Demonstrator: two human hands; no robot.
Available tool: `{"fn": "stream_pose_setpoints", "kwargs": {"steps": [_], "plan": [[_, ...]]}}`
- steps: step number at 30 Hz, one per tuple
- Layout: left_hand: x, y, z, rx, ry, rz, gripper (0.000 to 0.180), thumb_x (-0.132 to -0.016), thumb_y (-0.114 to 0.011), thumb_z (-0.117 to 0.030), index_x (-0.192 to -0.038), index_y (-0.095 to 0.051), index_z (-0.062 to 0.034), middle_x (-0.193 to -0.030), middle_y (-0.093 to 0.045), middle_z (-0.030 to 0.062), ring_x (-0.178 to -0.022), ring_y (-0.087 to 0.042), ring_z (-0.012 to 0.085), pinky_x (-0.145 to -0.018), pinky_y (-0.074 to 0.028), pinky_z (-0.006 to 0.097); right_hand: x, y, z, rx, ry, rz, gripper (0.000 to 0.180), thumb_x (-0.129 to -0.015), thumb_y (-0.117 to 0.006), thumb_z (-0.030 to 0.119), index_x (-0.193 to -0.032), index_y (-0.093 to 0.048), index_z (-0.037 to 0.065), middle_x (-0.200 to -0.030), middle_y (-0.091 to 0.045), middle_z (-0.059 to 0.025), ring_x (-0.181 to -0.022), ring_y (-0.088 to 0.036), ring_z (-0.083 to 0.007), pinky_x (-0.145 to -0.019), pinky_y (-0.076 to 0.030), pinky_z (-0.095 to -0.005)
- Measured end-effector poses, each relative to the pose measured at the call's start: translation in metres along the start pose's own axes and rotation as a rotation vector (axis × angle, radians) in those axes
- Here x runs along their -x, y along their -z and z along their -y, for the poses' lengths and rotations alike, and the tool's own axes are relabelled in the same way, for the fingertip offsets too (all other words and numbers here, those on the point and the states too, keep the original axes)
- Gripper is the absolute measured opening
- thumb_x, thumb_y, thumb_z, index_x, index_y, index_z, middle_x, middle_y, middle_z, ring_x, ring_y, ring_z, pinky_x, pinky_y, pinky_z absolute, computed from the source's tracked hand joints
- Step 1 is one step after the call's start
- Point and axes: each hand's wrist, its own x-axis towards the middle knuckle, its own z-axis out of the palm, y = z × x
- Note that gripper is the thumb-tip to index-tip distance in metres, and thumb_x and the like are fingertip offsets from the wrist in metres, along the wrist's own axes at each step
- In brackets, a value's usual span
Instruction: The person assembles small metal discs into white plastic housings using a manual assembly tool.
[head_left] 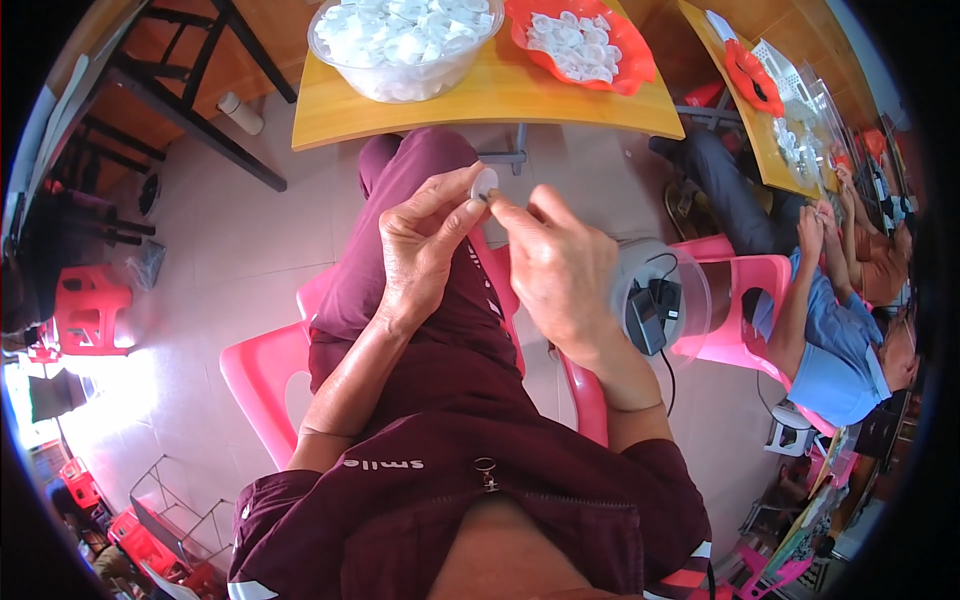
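Note:
Above my lap, my left hand [425, 245] pinches a small round white translucent plastic piece [484, 183] between thumb and fingertips. My right hand [560, 265] meets it from the other side, its index fingertip touching the lower edge of the piece. The other right fingers are curled in, and whatever they hold, if anything, is hidden. A tiny dark spot shows where the fingertips meet; I cannot make out what it is. Beyond my hands, a clear bowl [400, 82] heaped with white plastic pieces and a red wavy-rimmed dish [637, 72] with similar pieces stand on a yellow table [470, 112].
At my right, a clear round tub [705, 300] holds a black power adapter [646, 320] with a cable. A person in blue [835, 340] sits further right at another yellow table [745, 120]. Pink stools [92, 310] and a dark metal frame [190, 110] stand at left.

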Motion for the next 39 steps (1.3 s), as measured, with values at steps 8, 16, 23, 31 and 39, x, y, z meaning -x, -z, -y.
{"fn": "stream_pose_setpoints", "kwargs": {"steps": [8,16,23,31,39], "plan": [[-0.002,0.004,-0.012,0.508,0.227,0.142,0.03,-0.087,-0.054,-0.004,-0.117,-0.052,0.0013,-0.116,-0.056,0.0143,-0.104,-0.057,0.0184,-0.089,-0.049,0.028,-0.001,0.01,-0.003,-0.276,-0.032,-0.17,0.034,-0.072,-0.065,0.003,-0.104,-0.065,0.015,-0.067,-0.046,-0.0029,-0.05,-0.052,-0.0201,-0.044,-0.042,-0.0322],[-0.002,0.006,-0.01,0.64,0.263,0.177,0.029,-0.088,-0.052,-0.003,-0.116,-0.052,0.0009,-0.117,-0.055,0.0158,-0.105,-0.056,0.018,-0.089,-0.049,0.028,-0.001,0.005,-0.004,-0.292,-0.015,-0.206,0.035,-0.071,-0.066,0.003,-0.103,-0.066,0.015,-0.068,-0.046,-0.0033,-0.05,-0.052,-0.0194,-0.045,-0.043,-0.0314],[-0.001,0.004,-0.009,0.617,0.272,0.151,0.027,-0.088,-0.053,-0.003,-0.114,-0.054,0.0001,-0.117,-0.056,0.0154,-0.104,-0.057,0.0182,-0.089,-0.05,0.029,0.0,0.001,-0.002,-0.242,0.045,-0.235,0.031,-0.069,-0.067,0.003,-0.099,-0.066,0.013,-0.068,-0.046,-0.0024,-0.049,-0.052,-0.0183,-0.043,-0.042,-0.031],[0.001,0.004,-0.009,0.555,0.206,0.106,0.024,-0.087,-0.054,-0.004,-0.111,-0.058,-0.0021,-0.114,-0.058,0.0123,-0.104,-0.057,0.0177,-0.089,-0.049,0.031,-0.001,-0.005,0.001,-0.203,0.04,-0.256,0.031,-0.068,-0.067,0.004,-0.098,-0.066,0.013,-0.067,-0.046,-0.0019,-0.048,-0.051,-0.0175,-0.042,-0.04,-0.0303],[0.005,-0.004,-0.009,0.545,0.151,0.027,0.024,-0.086,-0.054,-0.002,-0.11,-0.059,-0.0028,-0.114,-0.059,0.0111,-0.104,-0.057,0.018,-0.093,-0.048,0.034,-0.002,-0.011,-0.002,-0.191,0.034,-0.296,0.035,-0.067,-0.066,0.001,-0.1,-0.067,0.014,-0.067,-0.046,-0.002,-0.048,-0.051,-0.0176,-0.041,-0.04,-0.0307]]}}
